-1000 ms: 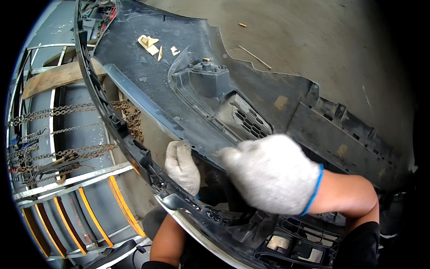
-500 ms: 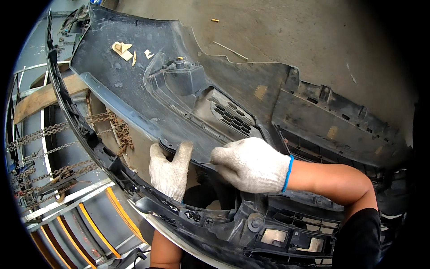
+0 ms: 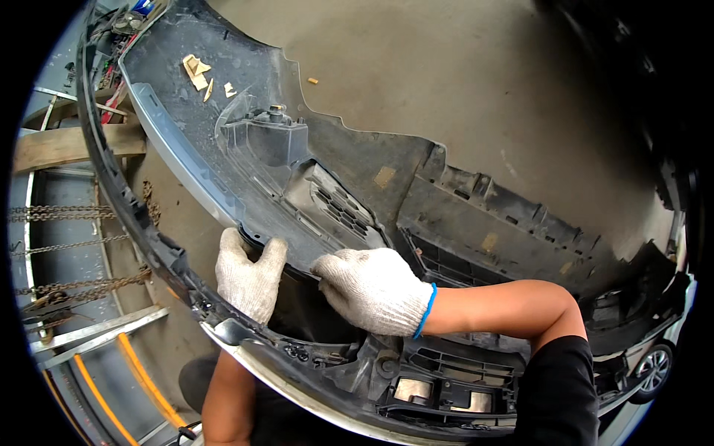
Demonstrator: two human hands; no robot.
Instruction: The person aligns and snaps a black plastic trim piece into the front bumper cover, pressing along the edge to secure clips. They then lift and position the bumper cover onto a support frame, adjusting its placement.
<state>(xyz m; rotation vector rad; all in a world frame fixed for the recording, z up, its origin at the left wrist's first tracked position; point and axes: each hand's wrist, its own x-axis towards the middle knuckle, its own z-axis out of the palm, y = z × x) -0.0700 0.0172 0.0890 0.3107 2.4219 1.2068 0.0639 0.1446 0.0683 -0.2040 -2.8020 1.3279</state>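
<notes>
A large black plastic bumper cover [image 3: 357, 160] lies with its inner side up. My left hand [image 3: 249, 279], in a white knit glove, has its thumb and fingers around the dark edge of the bumper cover. Close to its right, my right hand [image 3: 375, 290], in a matching glove with a blue cuff, is closed above that edge. Its fingertips are pinched together, and what they hold, if anything, cannot be made out. A honeycomb grille panel [image 3: 338, 204] sits in the cover beyond my hands.
A curved black strip with a pale outer edge [image 3: 275, 386] arcs between me and my hands. Torn tan scraps [image 3: 195, 70] lie on the cover. At left are chains [image 3: 59, 213], a wooden plank [image 3: 78, 147] and a frame with orange strips [image 3: 145, 379]. A car wheel [image 3: 654, 372] shows at far right.
The view has shifted, so the bumper cover and both hands appear further left. My hands keep the same places along the edge. The thin rod on the floor no longer shows.
</notes>
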